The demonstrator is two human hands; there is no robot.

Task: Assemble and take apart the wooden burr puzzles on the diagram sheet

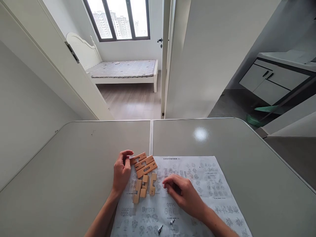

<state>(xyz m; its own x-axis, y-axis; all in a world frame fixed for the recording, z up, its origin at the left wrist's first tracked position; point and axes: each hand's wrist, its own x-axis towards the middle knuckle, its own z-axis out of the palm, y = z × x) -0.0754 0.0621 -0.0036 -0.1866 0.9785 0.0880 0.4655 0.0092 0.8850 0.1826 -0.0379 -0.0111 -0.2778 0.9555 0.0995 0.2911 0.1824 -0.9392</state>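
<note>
Several notched wooden puzzle pieces lie on a printed instruction sheet (197, 184) on the grey table (74, 171). Three flat numbered bars (144, 164) lie side by side at the sheet's top left corner. My left hand (121, 172) pinches the left end of the nearest bar with curled fingers. Below them, three short notched pieces (144, 187) lie in a row. My right hand (184, 194) rests knuckles-up on the sheet just right of those pieces, fingers curled down; whether it holds anything is hidden.
The table is made of two halves with a seam (150, 138) down the middle. Behind it an open doorway shows a bed (123, 70) and a window. A cabinet (271, 82) stands at the right, with a green broom (256, 115) on the floor.
</note>
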